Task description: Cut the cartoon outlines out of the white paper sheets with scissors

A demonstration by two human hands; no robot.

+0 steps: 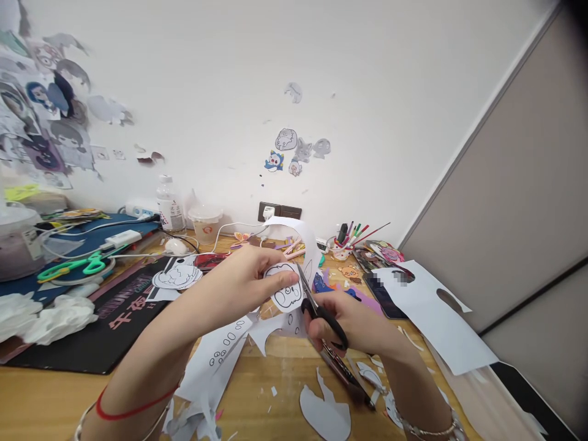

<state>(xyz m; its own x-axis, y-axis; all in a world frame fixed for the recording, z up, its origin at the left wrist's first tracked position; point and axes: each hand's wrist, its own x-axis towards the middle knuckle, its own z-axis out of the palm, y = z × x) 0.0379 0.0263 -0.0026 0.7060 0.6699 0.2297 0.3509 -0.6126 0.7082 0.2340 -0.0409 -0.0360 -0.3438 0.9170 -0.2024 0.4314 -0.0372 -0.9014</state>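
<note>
Bright, even light on wall point(390, 122); edges stretched (top right dark).

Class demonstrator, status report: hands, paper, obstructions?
Left hand pinching paper drawing. Right hand gripping scissors, blades at drawing's edge. Paper scraps littering table nearby.

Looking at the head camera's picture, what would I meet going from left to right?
Crumpled white tissues, a white-capped plastic bottle, a translucent plastic cup, the person's left hand, black-handled metal scissors, a white paper sheet with cut-out holes.

Left hand point(252, 274) holds paper drawing point(285, 300); right hand point(350, 320) grips scissors point(324, 313).
</note>
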